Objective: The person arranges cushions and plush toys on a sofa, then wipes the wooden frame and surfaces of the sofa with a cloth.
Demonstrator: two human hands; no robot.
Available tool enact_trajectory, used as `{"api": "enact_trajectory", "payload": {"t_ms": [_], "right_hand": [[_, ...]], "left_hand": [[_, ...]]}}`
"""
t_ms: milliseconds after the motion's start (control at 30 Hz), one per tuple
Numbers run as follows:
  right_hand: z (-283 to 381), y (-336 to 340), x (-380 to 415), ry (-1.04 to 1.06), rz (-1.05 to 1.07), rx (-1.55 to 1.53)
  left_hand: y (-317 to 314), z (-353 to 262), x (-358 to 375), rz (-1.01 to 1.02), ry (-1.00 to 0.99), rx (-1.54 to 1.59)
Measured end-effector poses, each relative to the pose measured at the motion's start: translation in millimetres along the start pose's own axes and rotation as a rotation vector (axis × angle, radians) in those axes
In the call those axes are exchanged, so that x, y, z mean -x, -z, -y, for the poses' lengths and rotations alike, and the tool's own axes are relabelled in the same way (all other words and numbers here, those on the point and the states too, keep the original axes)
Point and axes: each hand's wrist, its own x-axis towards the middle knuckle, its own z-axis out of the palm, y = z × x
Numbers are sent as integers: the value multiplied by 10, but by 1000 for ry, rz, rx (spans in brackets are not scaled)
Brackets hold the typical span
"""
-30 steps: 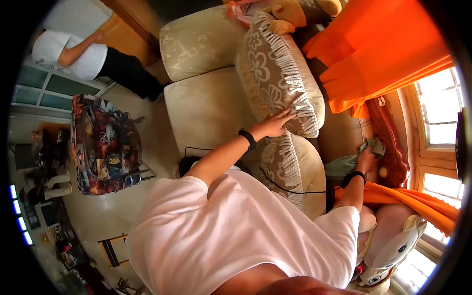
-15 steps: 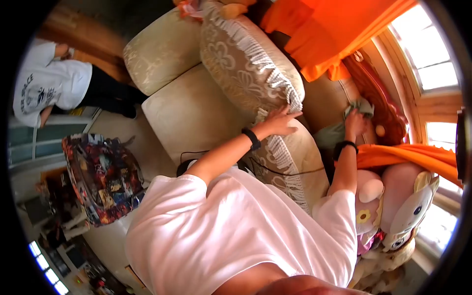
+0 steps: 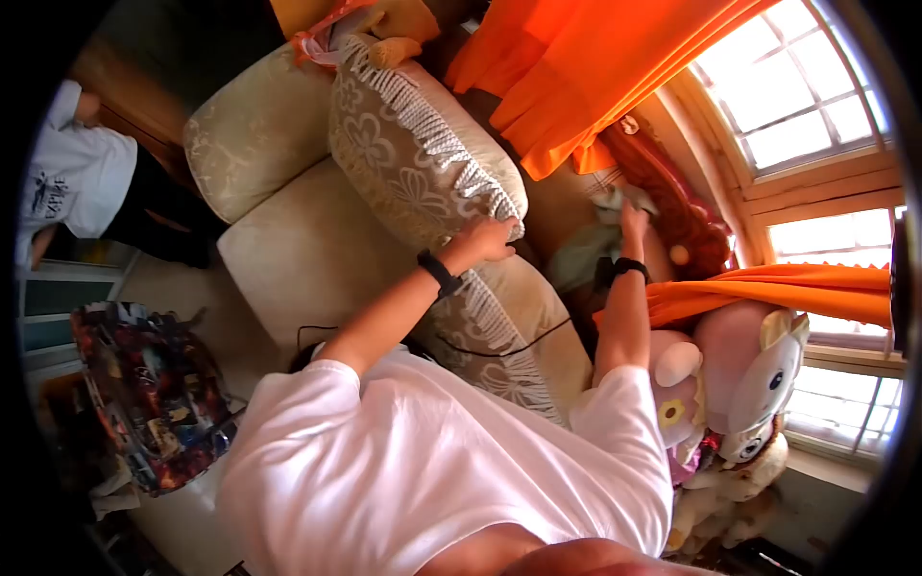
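Note:
My left hand [image 3: 488, 238] rests on top of the beige sofa's backrest, at the gap between two sections. Its fingers curl against the white-fringed sofa cover [image 3: 423, 130]. Behind the sofa, my right hand [image 3: 634, 221] reaches down and grips a pale grey-green cloth [image 3: 581, 254], part of it bunched around the fingers. The cloth lies against a brown surface beside a carved reddish wood piece [image 3: 677, 192]. Each wrist wears a black band. A thin dark cable [image 3: 509, 353] crosses the near backrest section.
Orange curtains [image 3: 567, 72] hang by the windows [image 3: 797, 86]. Large plush toys [image 3: 740, 370] crowd my right side. The sofa seat [image 3: 307, 240] is at left, with a patterned, cloth-covered item [image 3: 154, 394] beyond it. Another person in a white shirt [image 3: 86, 173] stands at far left.
The view has shifted, so the sofa sits further left. My left hand's spread fingers have closed in on the backrest edge. My right hand still holds the cloth.

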Motion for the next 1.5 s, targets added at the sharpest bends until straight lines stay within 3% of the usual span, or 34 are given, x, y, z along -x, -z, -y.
{"api": "enact_trajectory", "payload": {"t_ms": [33,133,167,233,267,333,367,400,433,500,533,567,633,767,800,833,867,1000,1033,1100,1200,1333,1433,1467,1500], "right_hand": [[100,-26,111,39,203,-376],[697,199,861,-147,496,-591],[882,307,1107,-74,599,-552],[1011,394,1360,-10,686,-524],[989,437,1417,61,895,-685],[872,453,1319,165,1184,-918],[813,417,1107,161,1170,-930],[738,387,804,242,1034,-799],[631,344,518,316,897,-673],[176,183,101,751,-46,154],[132,228,228,675,-51,320],[-4,120,235,639,-55,287],[-285,-3,186,911,-178,438],[-319,16,159,855,-153,470],[-296,74,131,751,41,600],[-433,-18,48,830,-35,307],[-528,-81,43,792,-42,314],[-556,-227,39,882,-201,-4],[-554,-196,73,892,-223,-47],[-401,-23,125,688,-92,230],[-467,-91,88,705,-75,289],[-417,-45,96,778,-119,383],[-403,-91,168,732,-189,364],[-412,-86,164,736,-187,362],[-428,-72,149,753,-137,319]], "left_hand": [[13,-88,-13,-10,-13,19],[511,-544,139,-98,-41,155],[567,-562,121,-92,-50,148],[654,-557,4,195,-13,738],[746,-523,-43,460,24,876],[789,-409,-153,395,-37,1126],[707,-317,-321,351,72,1562],[920,-467,-312,171,-24,1167],[805,-296,-549,-16,-244,1049],[990,-356,-752,-129,-217,1011],[1012,-338,-811,-90,-201,976],[1036,-345,-916,-138,-273,889],[1039,-512,-1092,-164,-337,809],[945,-1207,-1740,-106,-527,457],[987,-1556,-1794,-107,-487,327],[726,-1709,-2094,-206,-665,395],[643,-1989,-2208,-236,-739,364],[137,-2543,-2745,-372,-838,168],[47,-2514,-2864,-409,-808,40],[5,-2477,-2952,-438,-784,-101],[82,-2360,-2908,-349,-706,-119],[175,-2164,-2816,-403,-713,-60],[272,-1987,-2837,-357,-515,-88],[371,-1928,-2878,-218,-401,-78],[400,-1889,-2874,-219,-399,-78]]}}
